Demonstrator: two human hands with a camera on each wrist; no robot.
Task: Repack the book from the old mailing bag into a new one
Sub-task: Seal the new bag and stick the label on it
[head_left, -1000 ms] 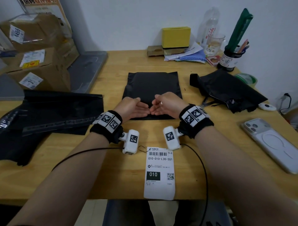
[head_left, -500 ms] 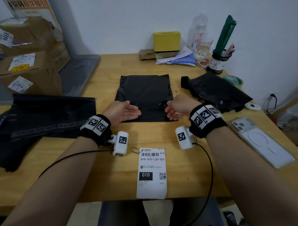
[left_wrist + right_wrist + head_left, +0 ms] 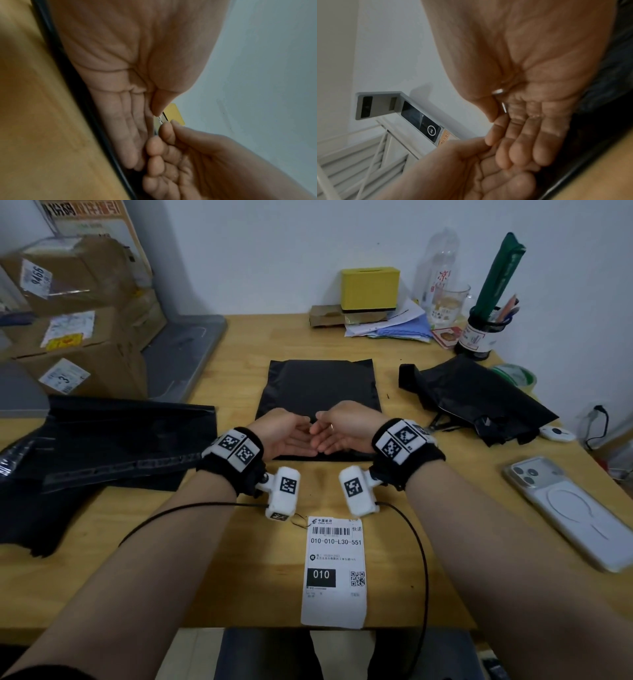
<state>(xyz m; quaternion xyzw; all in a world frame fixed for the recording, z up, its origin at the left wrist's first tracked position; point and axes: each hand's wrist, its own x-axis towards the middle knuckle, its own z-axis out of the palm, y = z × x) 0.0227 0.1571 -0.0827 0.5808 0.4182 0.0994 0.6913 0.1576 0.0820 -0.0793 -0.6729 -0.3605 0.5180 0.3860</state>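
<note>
Both hands meet over the near edge of a flat black plastic mailing bag [image 3: 320,392] lying on the light wooden surface [image 3: 239,559]. Left hand [image 3: 286,434] and right hand [image 3: 342,428] are palm-up with fingers loose and extended, fingertips touching or overlapping each other; neither grips anything (the wrist views confirm bare palms, a thin ring on a right finger). The edges of the hands rest at the bag's near rim. The bag extends away from the hands, flat and closed-looking; the book itself is not visible, so whether it sits inside cannot be told. Just behind the wrists, toward the person, lies a white shipping label [image 3: 334,571] with barcode, overhanging the surface edge. Left of the left hand, a crumpled black plastic bag [image 3: 102,436] spreads wide. Right of the right hand, another rumpled black bag [image 3: 476,398], and beyond it a white smartphone [image 3: 568,511] face down. Far beyond the hands, a yellow box [image 3: 370,287] by the wall.
</note>
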